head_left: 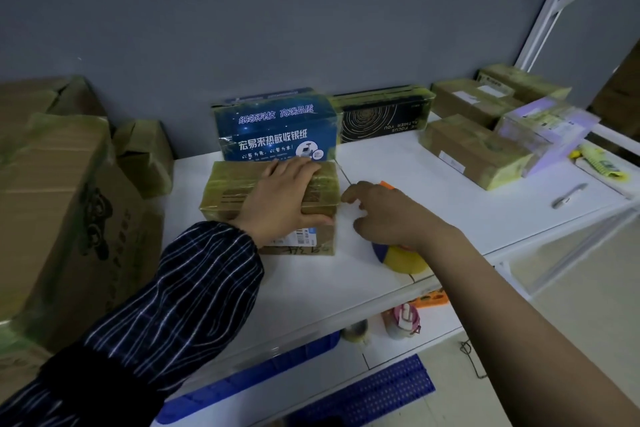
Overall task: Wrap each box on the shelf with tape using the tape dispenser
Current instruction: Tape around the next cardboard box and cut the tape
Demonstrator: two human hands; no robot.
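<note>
A small cardboard box (242, 189), covered in yellowish tape and bearing a label on its front, stands on the white shelf (450, 215). My left hand (284, 198) lies flat on top of it, with the thumb along the front upper edge. Just right of the box, my right hand (391, 215) grips the tape dispenser (405, 262). Its yellow tape roll shows under my wrist and an orange tip pokes out beyond my knuckles. A thin strand of tape runs from the dispenser toward the box's back right corner.
Behind the box stand a blue printed box (273, 128) and a black box (381, 118). Several taped boxes (474, 152) crowd the right end, beside a utility knife (568, 196). Big cartons (52, 218) fill the left. A bottle (405, 321) sits on the lower shelf.
</note>
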